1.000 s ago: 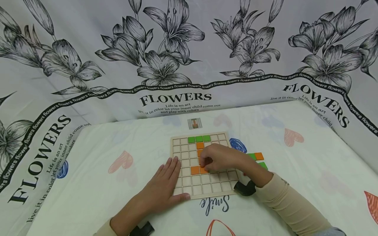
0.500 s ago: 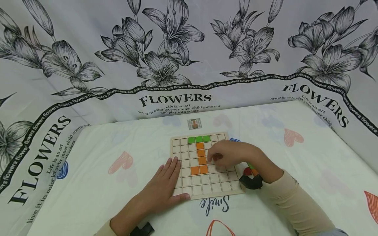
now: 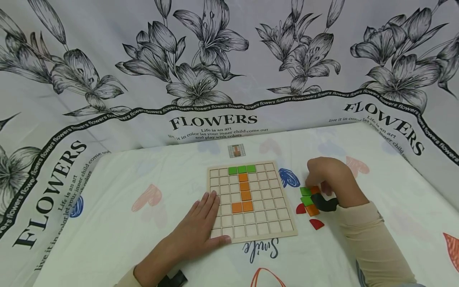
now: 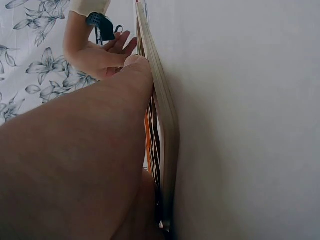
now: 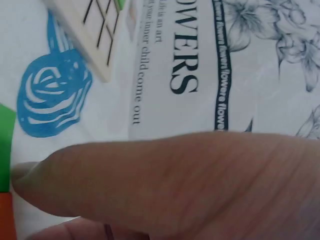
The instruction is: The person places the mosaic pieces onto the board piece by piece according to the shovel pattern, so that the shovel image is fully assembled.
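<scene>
A wooden grid board (image 3: 272, 215) lies on the cloth. Green square tiles (image 3: 242, 169) form a row in its top cells, with orange square tiles (image 3: 245, 195) in a column below and one more beside the column's foot. My left hand (image 3: 195, 223) rests flat along the board's left edge, fingers straight, thumb at the lower edge. My right hand (image 3: 331, 175) is right of the board over loose green tiles (image 3: 306, 200) and orange tiles (image 3: 312, 210), fingers loosely bent. In the right wrist view its thumb (image 5: 115, 180) reaches to the edge of a green tile (image 5: 5, 145).
Red quarter-round pieces (image 3: 316, 224) lie by the loose tiles. A small printed card (image 3: 236, 150) with a grid picture sits beyond the board. A flower-printed curtain (image 3: 201, 71) stands behind the table. A black strap piece (image 3: 324, 203) on the right wrist covers some tiles.
My right hand has left the orange tiles on the board and moved right to the loose pieces. The orange tile at the column's foot lies uncovered. The left hand has stayed put.
</scene>
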